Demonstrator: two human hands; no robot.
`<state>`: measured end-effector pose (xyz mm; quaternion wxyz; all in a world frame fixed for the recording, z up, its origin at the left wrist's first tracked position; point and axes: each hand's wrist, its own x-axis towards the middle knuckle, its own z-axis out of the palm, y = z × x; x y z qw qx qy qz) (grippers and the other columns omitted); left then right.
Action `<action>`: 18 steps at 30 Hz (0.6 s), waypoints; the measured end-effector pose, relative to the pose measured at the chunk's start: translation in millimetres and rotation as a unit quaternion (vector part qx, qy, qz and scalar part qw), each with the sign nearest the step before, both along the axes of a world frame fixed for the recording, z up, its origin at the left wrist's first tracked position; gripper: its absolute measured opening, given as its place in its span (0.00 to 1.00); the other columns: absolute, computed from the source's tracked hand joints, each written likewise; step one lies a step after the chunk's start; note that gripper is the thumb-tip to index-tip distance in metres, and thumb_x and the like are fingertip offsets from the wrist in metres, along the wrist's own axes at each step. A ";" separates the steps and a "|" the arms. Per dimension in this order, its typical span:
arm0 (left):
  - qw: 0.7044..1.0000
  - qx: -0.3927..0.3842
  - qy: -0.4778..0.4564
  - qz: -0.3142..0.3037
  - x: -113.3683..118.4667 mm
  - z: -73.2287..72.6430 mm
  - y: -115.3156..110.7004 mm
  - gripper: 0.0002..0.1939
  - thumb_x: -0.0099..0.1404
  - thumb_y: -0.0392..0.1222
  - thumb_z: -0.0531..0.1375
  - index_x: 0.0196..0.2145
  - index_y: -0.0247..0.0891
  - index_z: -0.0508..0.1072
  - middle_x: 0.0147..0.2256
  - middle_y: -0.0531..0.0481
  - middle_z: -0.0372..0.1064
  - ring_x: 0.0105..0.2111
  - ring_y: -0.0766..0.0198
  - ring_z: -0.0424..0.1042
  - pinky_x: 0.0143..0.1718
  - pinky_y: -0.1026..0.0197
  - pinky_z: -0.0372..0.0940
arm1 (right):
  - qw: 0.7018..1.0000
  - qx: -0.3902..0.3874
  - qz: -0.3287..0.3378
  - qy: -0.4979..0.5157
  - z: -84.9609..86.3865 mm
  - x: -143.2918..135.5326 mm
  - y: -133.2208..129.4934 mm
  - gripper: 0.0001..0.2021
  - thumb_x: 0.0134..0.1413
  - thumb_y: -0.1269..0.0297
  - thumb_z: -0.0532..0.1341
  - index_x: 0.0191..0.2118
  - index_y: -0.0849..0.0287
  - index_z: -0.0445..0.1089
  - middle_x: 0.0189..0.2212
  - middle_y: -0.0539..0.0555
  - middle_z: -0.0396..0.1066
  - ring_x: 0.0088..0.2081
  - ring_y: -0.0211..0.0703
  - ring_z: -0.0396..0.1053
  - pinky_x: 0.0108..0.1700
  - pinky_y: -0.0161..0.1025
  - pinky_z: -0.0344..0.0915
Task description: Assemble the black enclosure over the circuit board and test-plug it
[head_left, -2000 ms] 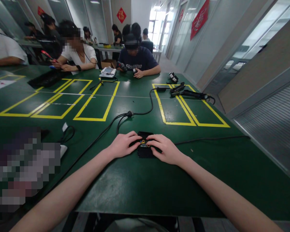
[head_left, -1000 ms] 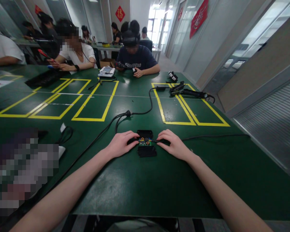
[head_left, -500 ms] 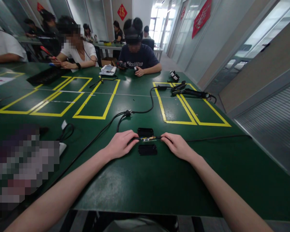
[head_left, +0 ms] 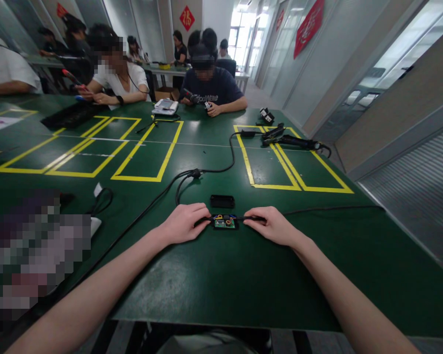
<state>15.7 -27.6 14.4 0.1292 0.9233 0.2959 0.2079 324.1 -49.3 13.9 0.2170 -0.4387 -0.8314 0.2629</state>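
Note:
Between my hands a small green circuit board [head_left: 224,223] with a copper coil and coloured wires lies over the near black case half [head_left: 237,226]; whether it is fully seated I cannot tell. On its left side my left hand [head_left: 187,222] pinches a black cable where it meets the board. My right hand [head_left: 268,223] pinches the black cable [head_left: 251,218] coming out of the right side. Just beyond the board, the other black case half [head_left: 222,200] rests on the table with its hollow side up.
Black cables with a plug [head_left: 196,173] run across the green table [head_left: 214,285]. A black tool with a cord [head_left: 293,141] lies at the far right by yellow tape outlines. Across the table a person in a dark shirt [head_left: 217,88] holds small parts; another person in white sits left.
The circuit board has come toward me and tilted face up, from between the two case halves to over the near one. Both hands moved slightly nearer with the cables.

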 end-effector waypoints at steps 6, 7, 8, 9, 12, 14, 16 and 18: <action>1.000 0.017 -0.015 -0.002 -0.1 -4.2 3.1 0.09 0.74 0.39 0.55 0.42 0.38 0.75 0.37 0.48 0.75 0.36 0.63 0.74 0.37 0.63 0.67 | 0.998 0.061 -0.007 0.015 -3.1 -1.9 2.4 0.15 0.68 0.55 0.58 0.40 0.58 0.78 0.32 0.55 0.78 0.29 0.41 0.72 0.32 0.36 0.64; 1.000 0.015 -0.019 -0.002 0.1 -4.3 3.2 0.09 0.74 0.40 0.55 0.42 0.38 0.75 0.38 0.47 0.75 0.37 0.63 0.75 0.38 0.63 0.68 | 0.998 0.066 -0.006 0.016 -2.9 -2.7 2.9 0.15 0.69 0.56 0.57 0.40 0.57 0.78 0.33 0.55 0.78 0.31 0.42 0.73 0.33 0.37 0.65; 1.000 0.015 -0.023 -0.004 0.3 -4.2 3.2 0.09 0.73 0.40 0.55 0.42 0.38 0.75 0.38 0.47 0.76 0.37 0.62 0.75 0.38 0.62 0.68 | 0.997 0.071 -0.005 0.016 -2.9 -3.5 3.2 0.15 0.70 0.56 0.56 0.39 0.57 0.78 0.33 0.55 0.78 0.31 0.42 0.74 0.34 0.37 0.65; 0.999 0.015 -0.027 -0.006 0.7 -4.0 3.2 0.09 0.74 0.40 0.55 0.42 0.38 0.75 0.38 0.47 0.76 0.38 0.62 0.75 0.38 0.62 0.68 | 0.997 0.076 -0.004 0.013 -3.0 -4.6 3.3 0.16 0.71 0.57 0.55 0.38 0.57 0.78 0.32 0.55 0.77 0.32 0.42 0.74 0.35 0.37 0.66; 0.999 0.025 -0.029 -0.011 2.1 -3.1 3.2 0.10 0.74 0.40 0.54 0.42 0.37 0.76 0.38 0.47 0.77 0.38 0.61 0.75 0.40 0.60 0.68 | 0.995 0.096 0.001 0.003 -4.6 -8.3 3.0 0.17 0.72 0.58 0.54 0.36 0.57 0.77 0.30 0.54 0.75 0.32 0.42 0.73 0.36 0.38 0.65; 0.999 0.033 -0.024 -0.009 3.1 -2.8 3.1 0.10 0.74 0.40 0.55 0.41 0.37 0.76 0.37 0.47 0.77 0.38 0.60 0.75 0.41 0.58 0.67 | 0.994 0.109 0.002 0.002 -6.1 -10.9 2.6 0.17 0.72 0.58 0.54 0.35 0.57 0.76 0.31 0.54 0.74 0.33 0.43 0.72 0.37 0.39 0.65; 0.999 0.035 -0.024 -0.008 4.1 -3.1 3.0 0.10 0.74 0.40 0.55 0.42 0.37 0.76 0.37 0.47 0.77 0.38 0.60 0.75 0.41 0.57 0.67 | 0.994 0.111 0.003 0.005 -6.9 -12.9 2.3 0.17 0.72 0.58 0.54 0.34 0.57 0.76 0.31 0.55 0.74 0.34 0.44 0.72 0.38 0.39 0.66; 0.999 0.027 -0.031 -0.011 4.7 -3.7 2.8 0.10 0.74 0.39 0.55 0.43 0.38 0.76 0.37 0.47 0.77 0.38 0.60 0.75 0.41 0.57 0.68 | 0.995 0.102 0.004 0.008 -6.6 -14.0 2.3 0.17 0.72 0.59 0.54 0.34 0.57 0.75 0.31 0.55 0.73 0.35 0.44 0.72 0.38 0.40 0.66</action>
